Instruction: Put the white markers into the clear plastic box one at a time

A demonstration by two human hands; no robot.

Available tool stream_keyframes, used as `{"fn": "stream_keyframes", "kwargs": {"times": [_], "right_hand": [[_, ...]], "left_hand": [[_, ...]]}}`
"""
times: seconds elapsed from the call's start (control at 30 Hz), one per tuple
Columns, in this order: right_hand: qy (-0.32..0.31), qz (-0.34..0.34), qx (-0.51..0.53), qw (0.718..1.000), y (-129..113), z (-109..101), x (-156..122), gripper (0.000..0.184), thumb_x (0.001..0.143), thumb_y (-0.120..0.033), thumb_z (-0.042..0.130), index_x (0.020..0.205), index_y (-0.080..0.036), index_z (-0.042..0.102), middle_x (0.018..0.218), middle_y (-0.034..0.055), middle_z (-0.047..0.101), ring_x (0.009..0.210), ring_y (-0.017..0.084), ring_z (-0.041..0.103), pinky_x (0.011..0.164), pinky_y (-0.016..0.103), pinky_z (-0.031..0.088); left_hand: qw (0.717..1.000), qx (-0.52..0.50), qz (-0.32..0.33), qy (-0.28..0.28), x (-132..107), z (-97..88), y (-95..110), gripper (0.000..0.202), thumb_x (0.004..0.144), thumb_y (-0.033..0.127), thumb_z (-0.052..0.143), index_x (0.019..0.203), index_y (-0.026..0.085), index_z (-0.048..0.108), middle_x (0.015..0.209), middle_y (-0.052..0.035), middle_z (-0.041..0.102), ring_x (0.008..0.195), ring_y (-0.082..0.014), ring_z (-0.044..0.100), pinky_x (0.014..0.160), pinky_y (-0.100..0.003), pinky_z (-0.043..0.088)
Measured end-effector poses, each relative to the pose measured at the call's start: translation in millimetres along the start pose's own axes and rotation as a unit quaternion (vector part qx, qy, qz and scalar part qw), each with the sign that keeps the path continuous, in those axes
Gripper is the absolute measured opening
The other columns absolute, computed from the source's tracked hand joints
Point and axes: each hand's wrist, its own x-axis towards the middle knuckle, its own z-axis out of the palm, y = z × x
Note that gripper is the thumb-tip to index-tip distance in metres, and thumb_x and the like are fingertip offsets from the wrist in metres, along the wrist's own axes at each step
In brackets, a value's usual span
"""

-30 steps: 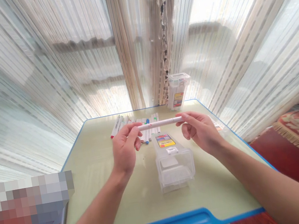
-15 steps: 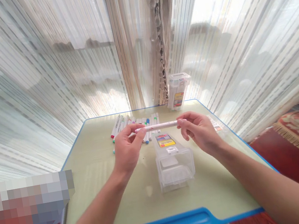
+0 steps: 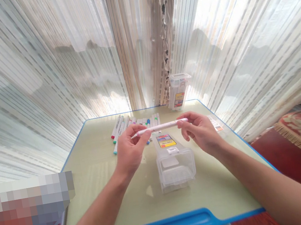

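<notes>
Between the fingertips of our left hand (image 3: 130,147) and right hand (image 3: 199,129), we pinch a slim white marker with pinkish ends (image 3: 162,126), thumbs and fingers closed on it at either end. We hold it roughly level, raised over the pale green tabletop with a blue rim (image 3: 107,213). Just below it, nearer to us, a clear plastic box with a yellow label (image 3: 161,151) lies on its side, its open end towards us. Behind our hands we see a spread of white markers with coloured caps (image 3: 118,126), partly hidden by our left fingers. Farther back on the right, a second clear plastic box (image 3: 176,94) stands upright near the striped sheer curtain (image 3: 96,71).
</notes>
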Motion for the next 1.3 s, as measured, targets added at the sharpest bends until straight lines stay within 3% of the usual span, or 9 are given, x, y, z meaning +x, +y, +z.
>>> {"fn": "stream_keyframes", "kwargs": {"times": [0.1,0.23,0.47,0.7,0.83,1.2,1.3], "right_hand": [[0.000,-0.003,0.027,1.000,-0.4,-1.3,1.3,0.021,0.076,-0.033,0.076,0.087,-0.017,0.070,0.071,0.0000,0.065,0.041,0.005,0.050,0.040,0.021,0.036],[0.002,0.000,0.043,0.999,-1.0,-2.1,2.6,0.020,0.080,-0.032,0.070,0.093,-0.017,0.072,0.077,0.0035,0.069,0.041,0.007,0.052,0.039,0.022,0.036],[0.013,0.004,0.047,0.999,-2.9,-1.7,1.9,0.021,0.080,-0.029,0.068,0.096,-0.017,0.074,0.079,0.0041,0.069,0.040,0.008,0.051,0.038,0.024,0.037],[0.007,-0.007,0.026,1.000,0.7,-3.6,2.9,0.021,0.079,-0.032,0.073,0.094,-0.017,0.073,0.079,0.0026,0.068,0.041,0.005,0.049,0.040,0.022,0.035],[0.007,-0.017,-0.007,1.000,2.7,-4.0,2.2,0.025,0.076,-0.032,0.078,0.094,-0.017,0.071,0.072,-0.0007,0.064,0.041,0.005,0.048,0.041,0.022,0.035],[-0.009,-0.024,-0.046,0.999,4.2,-1.5,0.3,0.025,0.072,-0.033,0.082,0.081,-0.018,0.064,0.050,-0.0072,0.052,0.039,0.006,0.047,0.040,0.021,0.037],[-0.006,-0.018,-0.036,0.999,3.7,-1.8,0.4,0.024,0.076,-0.036,0.079,0.081,-0.017,0.064,0.056,-0.0050,0.058,0.039,0.006,0.049,0.039,0.020,0.036]], "left_hand": [[1.000,-0.019,0.002,0.013,1.0,-0.9,-1.1,0.024,0.079,0.032,0.072,0.094,0.015,0.068,0.064,0.0031,0.055,0.045,-0.0038,0.041,0.044,-0.020,0.032],[0.998,-0.058,-0.001,0.021,3.9,-2.7,-3.9,0.029,0.082,0.033,0.068,0.104,0.015,0.070,0.071,-0.0002,0.060,0.046,-0.0045,0.041,0.044,-0.021,0.031],[0.997,-0.075,-0.002,0.021,5.2,-5.0,-5.4,0.031,0.085,0.030,0.063,0.110,0.012,0.070,0.056,0.0022,0.053,0.047,-0.0073,0.043,0.046,-0.021,0.032],[0.998,-0.059,0.005,0.027,4.5,-3.9,-3.2,0.027,0.084,0.030,0.066,0.104,0.014,0.071,0.051,0.0044,0.049,0.046,-0.0071,0.042,0.046,-0.021,0.033],[0.998,-0.050,0.012,0.040,4.2,-2.0,-2.7,0.027,0.078,0.030,0.073,0.098,0.013,0.071,0.064,0.0020,0.057,0.047,-0.0050,0.043,0.044,-0.020,0.034],[0.999,-0.037,0.022,0.014,1.9,-1.3,-4.9,0.026,0.069,0.027,0.082,0.087,0.013,0.069,0.072,-0.0013,0.066,0.063,-0.0100,0.060,0.054,-0.020,0.049],[0.999,-0.044,0.020,0.013,1.3,-0.3,-3.4,0.027,0.067,0.026,0.084,0.085,0.013,0.070,0.075,-0.0018,0.069,0.063,-0.0103,0.062,0.058,-0.021,0.053]]}}
